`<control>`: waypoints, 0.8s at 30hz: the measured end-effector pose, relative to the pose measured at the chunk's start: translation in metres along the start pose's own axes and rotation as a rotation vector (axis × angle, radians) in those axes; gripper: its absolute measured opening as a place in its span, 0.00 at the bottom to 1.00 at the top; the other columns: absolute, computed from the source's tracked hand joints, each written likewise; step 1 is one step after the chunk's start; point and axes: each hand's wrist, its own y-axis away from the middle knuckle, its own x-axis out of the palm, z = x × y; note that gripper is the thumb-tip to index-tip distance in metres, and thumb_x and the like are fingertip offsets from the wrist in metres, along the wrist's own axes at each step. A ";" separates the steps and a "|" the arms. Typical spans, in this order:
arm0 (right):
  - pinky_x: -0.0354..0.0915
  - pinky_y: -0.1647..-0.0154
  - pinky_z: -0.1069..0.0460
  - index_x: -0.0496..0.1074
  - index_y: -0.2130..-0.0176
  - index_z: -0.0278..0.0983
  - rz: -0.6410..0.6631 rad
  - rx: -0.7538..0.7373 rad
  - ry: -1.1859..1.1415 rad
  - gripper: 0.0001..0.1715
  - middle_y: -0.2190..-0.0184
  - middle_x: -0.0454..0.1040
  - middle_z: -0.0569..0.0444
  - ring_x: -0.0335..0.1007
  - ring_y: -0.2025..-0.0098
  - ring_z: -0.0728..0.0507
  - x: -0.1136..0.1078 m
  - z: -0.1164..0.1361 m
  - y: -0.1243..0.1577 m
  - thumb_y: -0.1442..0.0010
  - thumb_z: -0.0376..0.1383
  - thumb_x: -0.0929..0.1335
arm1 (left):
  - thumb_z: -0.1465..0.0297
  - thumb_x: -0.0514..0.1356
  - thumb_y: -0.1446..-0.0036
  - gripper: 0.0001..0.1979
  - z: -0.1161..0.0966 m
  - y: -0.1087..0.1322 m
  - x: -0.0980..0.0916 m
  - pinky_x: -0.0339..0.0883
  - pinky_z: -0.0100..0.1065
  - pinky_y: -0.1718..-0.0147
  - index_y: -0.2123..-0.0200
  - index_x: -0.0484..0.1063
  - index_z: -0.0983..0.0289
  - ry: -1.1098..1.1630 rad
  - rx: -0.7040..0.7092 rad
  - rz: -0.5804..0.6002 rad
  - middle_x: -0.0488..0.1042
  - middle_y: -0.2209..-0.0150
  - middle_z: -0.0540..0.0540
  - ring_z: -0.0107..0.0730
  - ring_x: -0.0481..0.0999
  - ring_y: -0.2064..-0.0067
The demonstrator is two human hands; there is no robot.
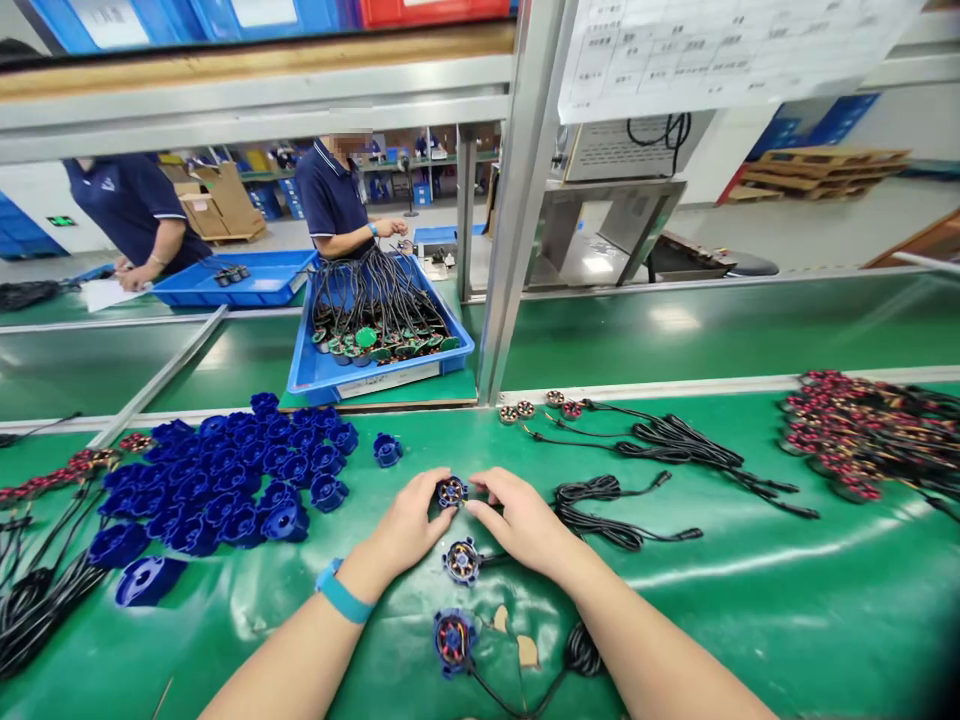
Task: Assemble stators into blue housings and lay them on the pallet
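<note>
Motor (451,492) between my hands, over surface (750,625). My left hand (405,522) clamped on motor; my right hand (519,515) at its right, can't tell whether gripping. Cups (232,478) left of motor, cables (594,489) right, second motor (461,562) nearer me.

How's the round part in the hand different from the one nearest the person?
The held part is in the left hand; the nearest part lies on the mat. The nearest part looks bigger than the held part. The nearest part shows a black cable; the held part doesn't clearly. Both have blue rims.
</note>
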 end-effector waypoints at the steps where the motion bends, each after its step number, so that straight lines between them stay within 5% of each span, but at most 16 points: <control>1: 0.67 0.49 0.45 0.73 0.47 0.35 0.003 -0.006 0.001 0.18 0.56 0.76 0.45 0.72 0.53 0.40 0.000 0.000 0.000 0.32 0.42 0.66 | 0.72 0.63 0.39 0.23 0.001 0.001 0.000 0.73 0.46 0.43 0.41 0.64 0.59 -0.006 -0.005 0.001 0.75 0.44 0.60 0.40 0.76 0.43; 13: 0.67 0.53 0.49 0.77 0.54 0.35 0.087 0.044 -0.010 0.15 0.58 0.80 0.48 0.76 0.57 0.42 -0.006 0.009 0.000 0.31 0.36 0.63 | 0.69 0.60 0.35 0.22 0.004 0.003 0.000 0.76 0.49 0.46 0.39 0.66 0.64 -0.392 0.220 -0.104 0.72 0.40 0.68 0.48 0.78 0.44; 19: 0.67 0.49 0.48 0.77 0.52 0.35 0.091 0.048 -0.057 0.16 0.55 0.80 0.47 0.76 0.53 0.41 -0.006 0.008 0.001 0.32 0.32 0.62 | 0.69 0.59 0.35 0.19 0.001 0.001 0.004 0.77 0.52 0.47 0.42 0.69 0.63 -0.345 0.141 -0.104 0.72 0.40 0.68 0.50 0.77 0.43; 24: 0.68 0.57 0.50 0.78 0.57 0.37 0.057 0.103 -0.123 0.09 0.63 0.81 0.51 0.76 0.62 0.44 -0.005 0.004 0.000 0.36 0.31 0.68 | 0.69 0.59 0.35 0.15 -0.004 -0.003 0.001 0.72 0.54 0.41 0.45 0.70 0.63 -0.258 0.073 -0.059 0.72 0.40 0.67 0.50 0.72 0.38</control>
